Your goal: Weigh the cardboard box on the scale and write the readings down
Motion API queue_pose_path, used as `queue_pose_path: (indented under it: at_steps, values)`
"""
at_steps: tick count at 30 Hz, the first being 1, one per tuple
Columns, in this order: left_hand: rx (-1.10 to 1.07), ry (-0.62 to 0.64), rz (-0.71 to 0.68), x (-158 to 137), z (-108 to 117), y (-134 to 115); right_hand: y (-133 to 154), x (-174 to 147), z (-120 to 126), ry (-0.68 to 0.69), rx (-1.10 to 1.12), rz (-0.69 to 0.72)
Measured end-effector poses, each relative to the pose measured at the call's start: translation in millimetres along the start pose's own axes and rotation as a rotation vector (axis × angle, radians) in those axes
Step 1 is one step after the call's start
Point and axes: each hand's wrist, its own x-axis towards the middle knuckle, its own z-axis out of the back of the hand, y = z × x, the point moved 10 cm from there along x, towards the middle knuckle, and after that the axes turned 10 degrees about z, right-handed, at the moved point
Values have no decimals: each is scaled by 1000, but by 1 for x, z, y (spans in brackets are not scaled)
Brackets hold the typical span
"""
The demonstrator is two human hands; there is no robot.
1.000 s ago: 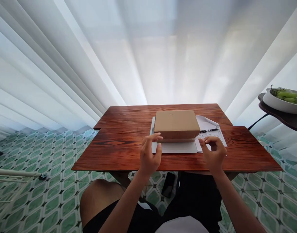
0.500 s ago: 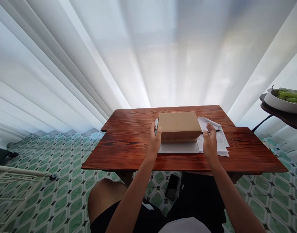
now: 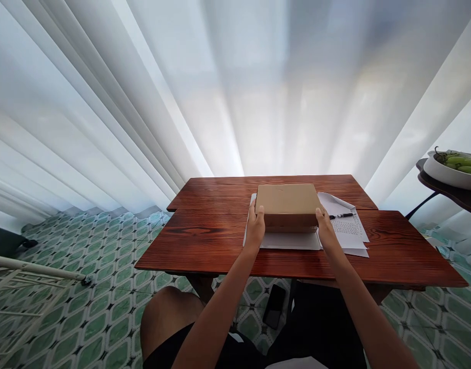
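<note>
Cardboard box (image 3: 287, 199) above the front half of the table (image 3: 204, 246), right of its middle; its long axis runs left to right, parallel to the front edge, with one long side facing the person. Left hand (image 3: 255, 225) and right hand (image 3: 326, 230) clamp its short sides, thumbs at the near corners; the other fingers are partly hidden along the sides. The box covers most of a white board (image 3: 289, 242); whether the lower brown band is a second box cannot be told. Right: papers (image 3: 352, 233), writing illegible, with a pen (image 3: 341, 216). A bowl (image 3: 452, 172) is cut off by the frame.
</note>
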Motion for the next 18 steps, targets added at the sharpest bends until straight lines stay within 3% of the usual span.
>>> queue_pose_path:
  at_steps: [12,18]
  values:
    - [-3,40,-13,4,0,-3,8,1,-1,-54,-66,60]
    - [-39,-19,-21,6,21,-12,27,-3,-16,-32,-94,110]
